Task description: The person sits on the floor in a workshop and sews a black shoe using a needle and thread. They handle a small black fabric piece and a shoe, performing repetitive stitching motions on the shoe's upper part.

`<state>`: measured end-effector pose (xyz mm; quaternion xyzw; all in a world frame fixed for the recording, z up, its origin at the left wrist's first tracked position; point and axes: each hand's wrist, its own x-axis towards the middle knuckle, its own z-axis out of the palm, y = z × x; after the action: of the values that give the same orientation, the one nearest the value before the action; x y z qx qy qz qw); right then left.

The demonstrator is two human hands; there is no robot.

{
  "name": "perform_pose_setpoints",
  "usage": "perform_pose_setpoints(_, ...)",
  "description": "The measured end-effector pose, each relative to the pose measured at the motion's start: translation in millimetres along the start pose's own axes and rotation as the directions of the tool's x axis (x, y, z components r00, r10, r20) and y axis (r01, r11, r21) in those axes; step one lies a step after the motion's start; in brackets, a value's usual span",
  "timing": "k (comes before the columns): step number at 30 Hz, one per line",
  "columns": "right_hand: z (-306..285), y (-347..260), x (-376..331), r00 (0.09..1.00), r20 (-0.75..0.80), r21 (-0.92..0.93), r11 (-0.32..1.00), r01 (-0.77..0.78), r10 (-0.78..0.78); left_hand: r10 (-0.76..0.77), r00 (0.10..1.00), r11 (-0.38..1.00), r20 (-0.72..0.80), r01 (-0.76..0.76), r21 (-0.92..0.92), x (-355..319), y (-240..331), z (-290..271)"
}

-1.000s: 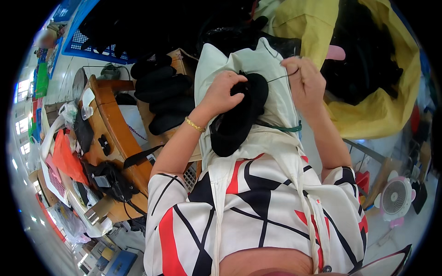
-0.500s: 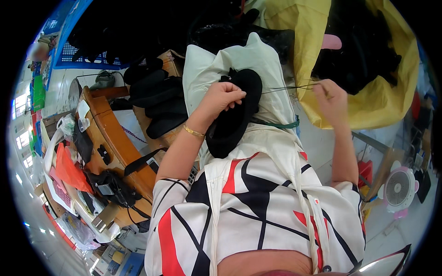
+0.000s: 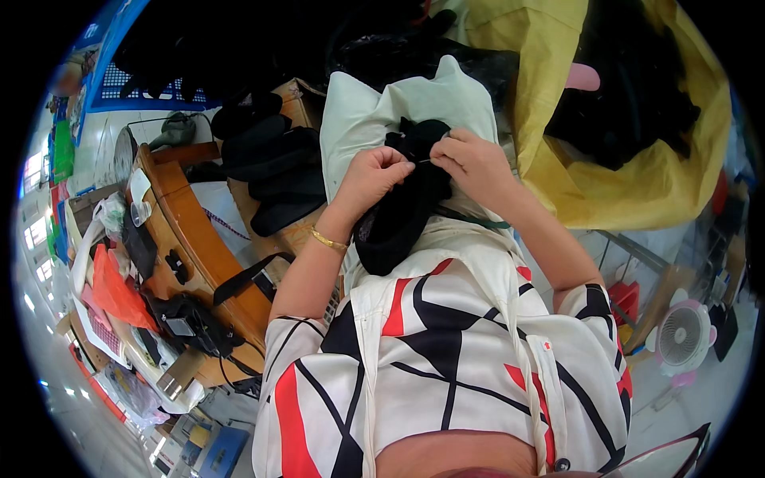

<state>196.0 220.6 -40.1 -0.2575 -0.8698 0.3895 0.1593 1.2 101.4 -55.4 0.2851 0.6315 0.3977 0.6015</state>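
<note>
A black, soft, felt-like hollow piece (image 3: pixel 392 231), perhaps a hat, lies on a pale cloth-covered cushion (image 3: pixel 351 107) over my lap. A small bow-like black trim (image 3: pixel 414 137) shows at its far end. My left hand (image 3: pixel 374 179) pinches the piece's left edge, thumb and forefinger together. From the right, my right hand (image 3: pixel 472 162) comes in close, fingers pinched on a thin needle (image 3: pixel 425 161) whose tip points toward the left fingertips. The thread cannot be made out now. Part of the piece is hidden behind both hands.
Left of the cushion are stacked black felt pieces (image 3: pixel 279 175) and a wooden table (image 3: pixel 179 207) holding a black bag (image 3: pixel 191 323). A yellow sack (image 3: pixel 542 183) with black pieces stands at the far right. Lower right is a small fan (image 3: pixel 685 333).
My right hand has come left from beside the yellow sack, where it held dark thread stretched taut, to the black piece. My left hand has stayed nearly in place.
</note>
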Motion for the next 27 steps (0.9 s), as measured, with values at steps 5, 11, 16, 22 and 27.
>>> perform_pose_setpoints(5,11.7,1.0,17.2,1.0,0.02,-0.166,0.986,0.014,-0.011,0.053,0.995,0.994,0.088,-0.062,0.093,4.4,4.4,-4.6)
perform_pose_setpoints(11,13.7,10.3,24.9,0.993,0.116,-0.105,0.994,0.016,-0.004,0.225,0.973,0.965,0.056,-0.23,0.126,24.2,-18.7,-17.5)
perform_pose_setpoints(16,35.3,10.5,18.4,1.0,-0.011,0.158,0.987,0.012,-0.011,0.189,0.981,0.982,0.036,-0.19,0.016,23.6,-34.6,-7.7)
perform_pose_setpoints(22,51.9,8.7,18.9,0.989,-0.131,0.32,0.947,-0.02,0.065,0.134,0.99,0.987,-0.04,-0.136,-0.079,19.6,-37.2,-1.2)
perform_pose_setpoints(27,-2.9,25.7,0.7,0.788,0.273,0.933,0.048,-0.357,0.552,-0.04,0.995,0.923,-0.087,0.003,-0.384,8.8,-26.2,0.1)
